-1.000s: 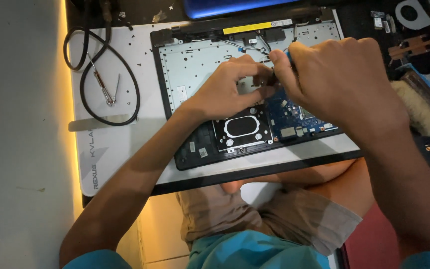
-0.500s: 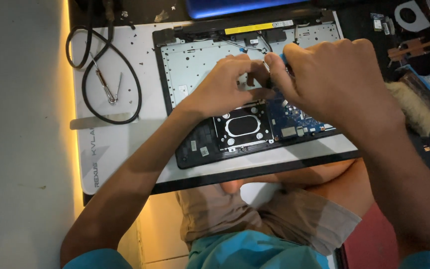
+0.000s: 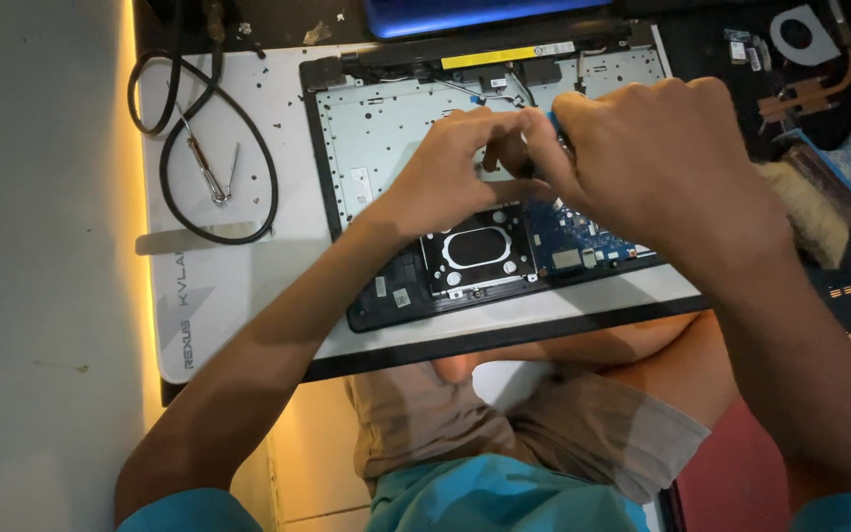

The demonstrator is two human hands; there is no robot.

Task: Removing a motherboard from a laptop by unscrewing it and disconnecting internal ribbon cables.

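Right now both hands are meeting over the middle of an opened laptop base [image 3: 386, 138], which is lying flat on a white desk mat [image 3: 238, 286] so its insides are facing up. The left hand [image 3: 455, 172] is curling its fingers inward, fingertips pressing down near the top edge of the blue circuit board [image 3: 583, 236], seemingly steadying something small there. The right hand [image 3: 662, 167] is closing around a slim tool with a blue tip [image 3: 552, 116] showing just past the knuckles; most of the tool is hidden in the fist, so its kind is unclear. What the fingertips are pinching between them cannot be told, since the hands are covering that spot.

The board is sitting in the lower right part of the laptop base, beside a black rectangular bay [image 3: 475, 251] with an oval opening. The pale metal keyboard backing is filling the upper half, with thin wires running along the hinge edge at the far side.

At the left edge of the mat a looped black cable [image 3: 164, 118] is lying well apart from the work, with a pair of metal tweezers [image 3: 211, 172] resting inside the loop, within reach yet out of the way. Past the right edge of the mat, a brush with a blue handle [image 3: 834, 172] and a copper heat pipe [image 3: 810, 94] are lying set aside on the dark surface.
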